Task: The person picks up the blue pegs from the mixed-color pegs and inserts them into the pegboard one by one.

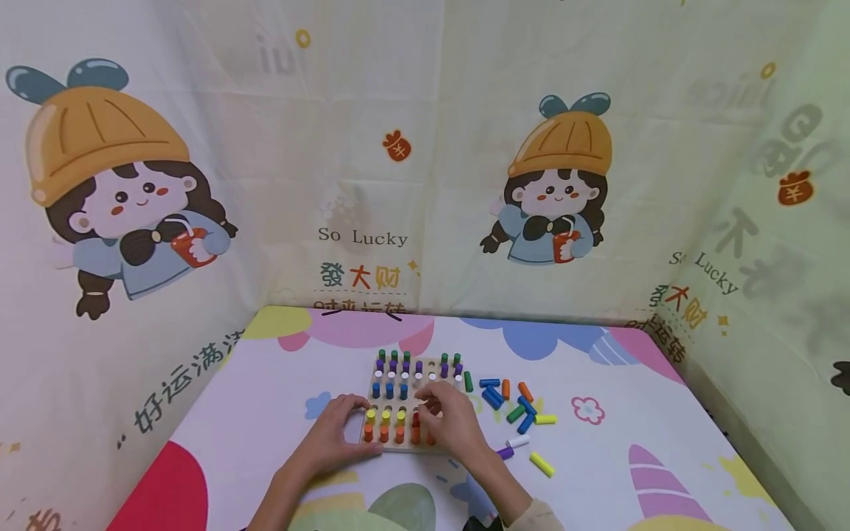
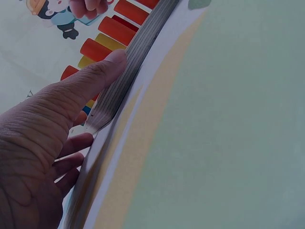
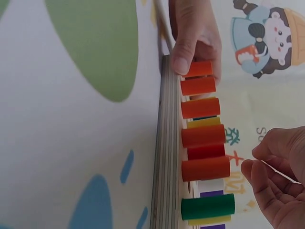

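Note:
A wooden pegboard (image 1: 392, 447) carries rows of coloured pegs: green, purple, white, blue, yellow and orange from far to near. My left hand (image 1: 330, 434) holds its near-left corner, thumb (image 2: 95, 71) along the near edge and fingers at the left side. My right hand (image 1: 454, 420) is over the board's right half, hiding pegs there. In the right wrist view its fingertips (image 3: 249, 169) are close together, with no peg visible between them. Close to them stands a red peg (image 3: 206, 152), behind the orange pegs (image 3: 205, 169). A green peg (image 3: 208, 206) ends the visible near row.
Loose pegs lie right of the board, among them blue (image 1: 493, 399), orange (image 1: 506, 389), green (image 1: 516, 414), yellow (image 1: 541, 464), white (image 1: 518, 441) and purple (image 1: 505, 453) ones. A patterned cloth (image 1: 265, 413) covers the table. Printed curtains (image 1: 438, 184) stand around it.

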A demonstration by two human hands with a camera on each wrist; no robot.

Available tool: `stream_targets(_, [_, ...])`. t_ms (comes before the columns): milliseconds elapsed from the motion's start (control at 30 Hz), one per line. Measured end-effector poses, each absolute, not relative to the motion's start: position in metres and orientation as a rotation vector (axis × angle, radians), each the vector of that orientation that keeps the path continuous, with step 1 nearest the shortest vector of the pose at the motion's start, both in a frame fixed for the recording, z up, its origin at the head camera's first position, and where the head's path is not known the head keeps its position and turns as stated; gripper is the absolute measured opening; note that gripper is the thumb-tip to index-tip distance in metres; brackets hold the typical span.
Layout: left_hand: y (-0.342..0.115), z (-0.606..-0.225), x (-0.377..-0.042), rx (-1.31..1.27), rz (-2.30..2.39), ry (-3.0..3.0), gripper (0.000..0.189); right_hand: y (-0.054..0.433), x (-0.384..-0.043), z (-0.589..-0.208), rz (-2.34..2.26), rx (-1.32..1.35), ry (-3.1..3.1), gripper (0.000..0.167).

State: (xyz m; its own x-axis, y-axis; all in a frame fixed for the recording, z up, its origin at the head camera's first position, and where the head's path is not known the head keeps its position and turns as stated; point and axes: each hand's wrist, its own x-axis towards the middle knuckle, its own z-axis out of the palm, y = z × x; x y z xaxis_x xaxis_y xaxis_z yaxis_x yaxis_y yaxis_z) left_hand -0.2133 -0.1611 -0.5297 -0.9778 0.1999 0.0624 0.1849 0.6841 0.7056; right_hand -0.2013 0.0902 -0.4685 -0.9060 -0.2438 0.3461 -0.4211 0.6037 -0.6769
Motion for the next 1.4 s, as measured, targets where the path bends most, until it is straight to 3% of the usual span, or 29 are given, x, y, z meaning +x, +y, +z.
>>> stream_targets(1400, [-0.160,-0.527,-0.210,0.326,1.201,2.862,0.077,0.156,-0.213,-0.479,1.187,0.198,-2.555,0.015])
